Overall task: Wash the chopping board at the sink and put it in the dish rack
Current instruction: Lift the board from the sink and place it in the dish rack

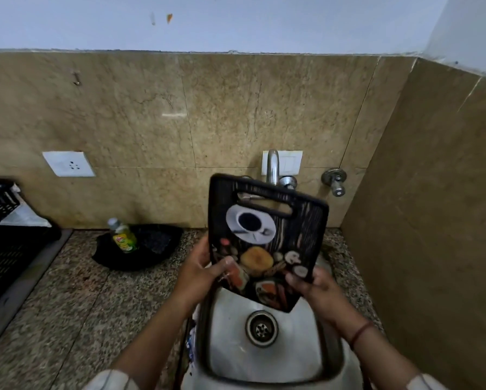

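Note:
A black chopping board (267, 237) printed with a coffee cup and food pictures is held upright over the steel sink (264, 358), handle slot at the top. My left hand (205, 270) grips its lower left edge, thumb on the printed face. My right hand (310, 282) grips its lower right edge. The board's bottom corner hangs just above the drain (262, 328). The tap (272, 167) stands behind the board's top edge; no water is visible. A black dish rack (2, 249) sits at the far left on the counter.
A green dish soap bottle (122, 235) stands in a black dish (140, 249) on the granite counter (75, 305), left of the sink. A wall socket (68, 163) and a valve (334, 180) are on the tiled wall. The side wall closes in on the right.

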